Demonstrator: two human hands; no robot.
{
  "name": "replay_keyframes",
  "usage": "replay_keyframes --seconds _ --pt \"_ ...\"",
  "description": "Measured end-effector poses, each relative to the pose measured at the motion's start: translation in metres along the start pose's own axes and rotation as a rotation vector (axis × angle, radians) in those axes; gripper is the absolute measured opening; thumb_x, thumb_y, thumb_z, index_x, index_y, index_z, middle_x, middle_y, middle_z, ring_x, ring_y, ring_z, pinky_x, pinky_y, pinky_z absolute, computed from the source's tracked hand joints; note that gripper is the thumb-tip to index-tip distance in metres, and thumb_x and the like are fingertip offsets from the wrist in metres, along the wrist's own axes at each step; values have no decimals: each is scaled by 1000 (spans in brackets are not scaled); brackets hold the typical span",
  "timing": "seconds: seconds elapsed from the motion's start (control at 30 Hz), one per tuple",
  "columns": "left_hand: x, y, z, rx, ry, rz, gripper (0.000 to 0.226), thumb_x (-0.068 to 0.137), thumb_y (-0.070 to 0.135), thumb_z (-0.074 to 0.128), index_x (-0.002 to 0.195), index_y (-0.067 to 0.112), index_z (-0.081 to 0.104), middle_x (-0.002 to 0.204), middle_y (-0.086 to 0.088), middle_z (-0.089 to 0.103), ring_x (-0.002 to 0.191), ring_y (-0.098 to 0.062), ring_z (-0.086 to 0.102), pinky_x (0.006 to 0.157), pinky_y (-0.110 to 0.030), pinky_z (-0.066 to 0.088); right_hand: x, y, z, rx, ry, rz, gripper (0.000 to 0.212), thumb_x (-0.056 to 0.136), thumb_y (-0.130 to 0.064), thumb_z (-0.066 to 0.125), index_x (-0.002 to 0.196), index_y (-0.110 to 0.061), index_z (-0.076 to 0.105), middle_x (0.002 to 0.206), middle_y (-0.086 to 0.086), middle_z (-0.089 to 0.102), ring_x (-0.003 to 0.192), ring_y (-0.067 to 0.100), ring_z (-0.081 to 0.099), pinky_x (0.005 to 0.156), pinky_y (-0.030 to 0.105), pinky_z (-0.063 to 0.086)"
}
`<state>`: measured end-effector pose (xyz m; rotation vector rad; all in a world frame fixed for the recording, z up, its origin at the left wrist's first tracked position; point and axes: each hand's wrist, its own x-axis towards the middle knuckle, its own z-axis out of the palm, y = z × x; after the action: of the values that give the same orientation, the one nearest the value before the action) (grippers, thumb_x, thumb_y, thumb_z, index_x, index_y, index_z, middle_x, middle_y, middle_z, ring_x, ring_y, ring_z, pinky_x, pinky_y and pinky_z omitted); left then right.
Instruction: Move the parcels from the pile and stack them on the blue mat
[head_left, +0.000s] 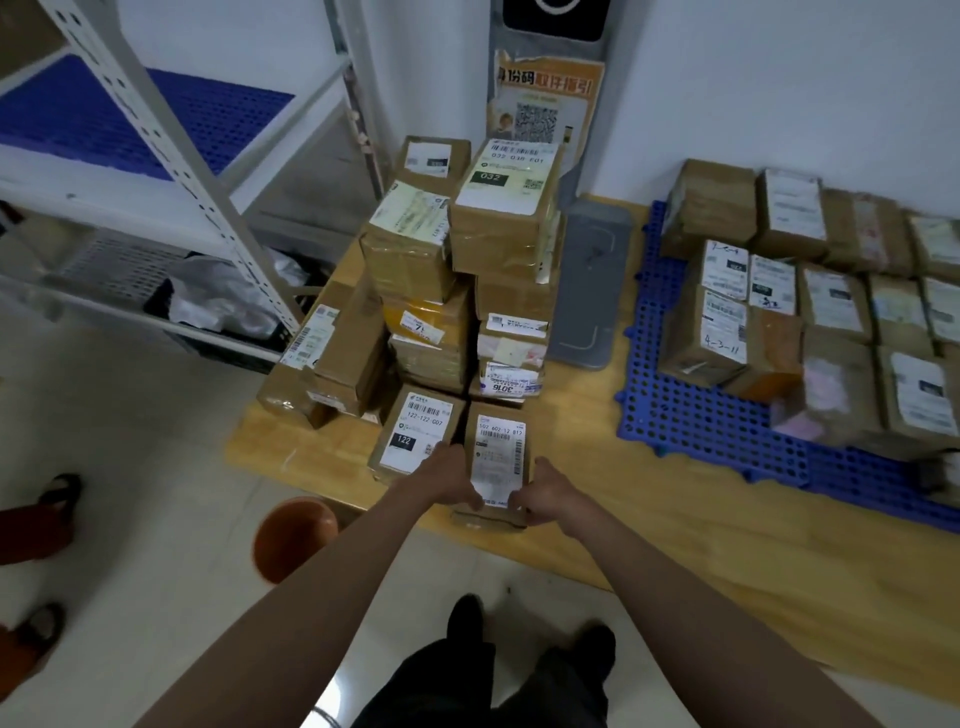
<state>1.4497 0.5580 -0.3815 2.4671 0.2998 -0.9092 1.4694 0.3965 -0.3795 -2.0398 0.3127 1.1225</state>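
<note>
Both hands clasp near end of labelled parcel (500, 457) at pile's (457, 291) near edge: left hand (447, 480), right hand (545, 491). Parcel's long axis runs near-far. Blue mat (691, 415) lies right, part-stacked.

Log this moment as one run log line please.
step: pick from pile | left hand and right hand: gripping front parcel | blue mat: partly stacked

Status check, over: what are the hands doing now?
Left hand, right hand gripping front parcel. Blue mat part stacked. Nothing blocking.
</note>
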Motion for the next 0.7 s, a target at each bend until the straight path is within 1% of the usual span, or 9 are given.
replay_keyframes --seconds 0.07,0.17,0.27,0.3,0.37,0.43,0.53,0.6,0.7 --pt "-3 3 -2 14 -14 3 80 68 28 86 132 9 42 132 -9 50 121 -24 48 95 -32 47 -3 1 -5 -19 -14 -20 42 81 0 66 114 -14 47 125 10 57 107 27 60 78 37 60" --pt "-8 18 -7 39 -34 13 91 65 27 88 136 7 36 134 -9 48 121 -25 51 90 -33 51 -11 7 -15 -2 -39 -24 43 78 1 68 108 -20 47 111 6 60 100 27 65 74 36 61" --pt "-14 42 -14 17 -90 54 84 65 19 89 134 9 41 125 -3 53 105 -21 60 61 -24 56 -21 17 -33 69 -64 -39 39 74 8 70 86 -23 50 91 2 63 88 27 68 76 41 61" --pt "-15 50 -14 6 -108 60 78 65 16 88 131 10 46 122 -2 56 99 -19 63 58 -23 56 -26 21 -41 83 -73 -42 41 73 9 70 84 -24 49 89 2 63 86 26 68 77 42 61" --pt "-15 66 -12 -12 -143 48 79 66 14 88 133 7 46 126 -7 59 100 -20 65 71 -31 61 -35 32 -57 107 -89 -36 44 74 10 71 96 -21 48 97 6 63 88 27 69 78 43 61" --pt "-16 87 -7 16 -144 46 89 68 16 87 140 4 35 130 -10 56 107 -22 63 77 -35 61 -44 44 -75 135 -89 -26 56 75 8 71 117 -15 42 109 12 62 93 29 69 77 41 61" --pt "-20 127 -1 113 -137 106 97 69 21 86 144 6 25 137 -10 47 117 -24 56 85 -34 58 -59 61 -109 146 -96 -56 57 78 8 70 118 -19 39 104 7 62 90 25 67 79 41 60" --pt "-23 157 0 153 -116 161 95 68 23 87 142 8 28 139 -10 44 118 -24 54 83 -32 58 -70 71 -134 148 -81 -90 57 78 8 70 116 -22 40 100 4 62 90 24 66 81 42 59" --pt "-24 199 0 121 -114 177 95 68 22 87 139 7 26 133 -9 48 111 -21 56 72 -28 58 -82 87 -171 174 -23 -107 65 76 10 70 128 -19 42 112 8 61 96 28 66 80 42 59"
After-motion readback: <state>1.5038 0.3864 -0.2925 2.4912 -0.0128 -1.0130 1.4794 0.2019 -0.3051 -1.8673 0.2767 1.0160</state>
